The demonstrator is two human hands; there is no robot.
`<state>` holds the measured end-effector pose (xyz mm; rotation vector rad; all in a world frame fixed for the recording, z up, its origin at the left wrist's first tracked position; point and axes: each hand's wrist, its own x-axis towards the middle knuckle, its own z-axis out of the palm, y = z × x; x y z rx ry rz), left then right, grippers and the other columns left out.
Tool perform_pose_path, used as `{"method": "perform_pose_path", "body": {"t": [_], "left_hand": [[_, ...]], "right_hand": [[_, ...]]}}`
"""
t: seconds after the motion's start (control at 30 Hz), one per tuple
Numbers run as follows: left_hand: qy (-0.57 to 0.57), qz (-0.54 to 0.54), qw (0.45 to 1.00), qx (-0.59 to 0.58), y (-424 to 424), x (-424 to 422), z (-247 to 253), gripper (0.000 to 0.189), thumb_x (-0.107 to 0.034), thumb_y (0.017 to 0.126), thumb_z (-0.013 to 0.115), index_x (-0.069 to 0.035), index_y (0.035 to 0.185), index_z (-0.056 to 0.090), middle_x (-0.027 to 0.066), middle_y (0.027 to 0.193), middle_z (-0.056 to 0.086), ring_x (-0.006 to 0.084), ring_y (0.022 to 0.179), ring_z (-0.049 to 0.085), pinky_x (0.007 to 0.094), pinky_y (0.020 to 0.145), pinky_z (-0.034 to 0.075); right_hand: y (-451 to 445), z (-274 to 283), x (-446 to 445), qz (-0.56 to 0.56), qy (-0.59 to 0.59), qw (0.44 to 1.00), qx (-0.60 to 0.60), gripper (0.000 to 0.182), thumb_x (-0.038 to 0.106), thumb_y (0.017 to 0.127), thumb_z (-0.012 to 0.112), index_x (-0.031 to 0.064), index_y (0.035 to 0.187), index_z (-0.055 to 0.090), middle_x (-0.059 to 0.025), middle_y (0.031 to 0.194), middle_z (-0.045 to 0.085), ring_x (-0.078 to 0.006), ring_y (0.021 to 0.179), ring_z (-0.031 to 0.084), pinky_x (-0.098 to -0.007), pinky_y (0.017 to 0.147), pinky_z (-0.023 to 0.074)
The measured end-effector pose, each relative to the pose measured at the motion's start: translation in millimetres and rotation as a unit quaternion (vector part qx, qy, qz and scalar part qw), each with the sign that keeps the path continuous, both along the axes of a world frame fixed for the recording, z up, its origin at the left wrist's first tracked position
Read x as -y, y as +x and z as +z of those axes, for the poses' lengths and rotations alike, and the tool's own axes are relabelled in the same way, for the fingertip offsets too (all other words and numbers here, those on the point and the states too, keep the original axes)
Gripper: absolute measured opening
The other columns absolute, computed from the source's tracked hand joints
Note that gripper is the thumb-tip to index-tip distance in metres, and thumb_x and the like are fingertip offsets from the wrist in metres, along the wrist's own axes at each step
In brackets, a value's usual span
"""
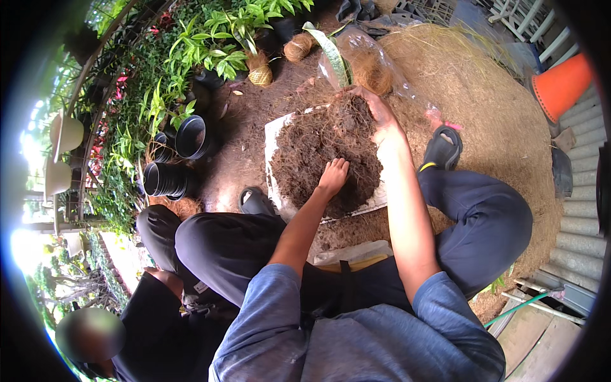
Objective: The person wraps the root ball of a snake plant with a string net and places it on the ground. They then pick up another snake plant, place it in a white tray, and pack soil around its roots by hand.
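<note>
My right hand (379, 114) grips a root ball (353, 114) of dark soil and brown fibre from the side. A variegated, upright leaf (338, 59), like a snake plant's, rises from it. Just below, my left hand (334, 175) presses onto a heap of dark, fibrous potting soil (300, 157); its palm side is hidden, so what it may hold does not show. The heap lies on a white sheet or sack (273, 138) on the ground between my feet.
A clear plastic bag (370, 62) with brown fibre lies beyond the heap. Fibre-wrapped root balls (260, 71), (298, 47) and black plastic pots (191, 137) are to the left. Another person (157, 329) sits at lower left. An orange cone (563, 88) stands right of a fibre mat (496, 110).
</note>
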<state>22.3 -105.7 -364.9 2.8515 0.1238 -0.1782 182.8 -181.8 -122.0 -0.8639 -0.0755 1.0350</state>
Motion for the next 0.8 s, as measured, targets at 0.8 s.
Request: {"method": "perform_pose_path", "body": {"t": [0.8], "left_hand": [[-0.814, 0.38, 0.298, 0.322, 17, -64, 171, 0.036, -0.04, 0.095, 0.04, -0.011, 0.111, 0.054, 0.0065, 0.101, 0.06, 0.0198, 0.087, 0.057, 0.0361, 0.072, 0.048]], "right_hand": [[-13, -34, -36, 0.053, -0.001, 0.998, -0.018, 0.024, 0.025, 0.088, 0.054, 0.0051, 0.097, 0.064, -0.007, 0.087, 0.067, -0.0181, 0.071, 0.067, -0.0333, 0.063, 0.0571]]}}
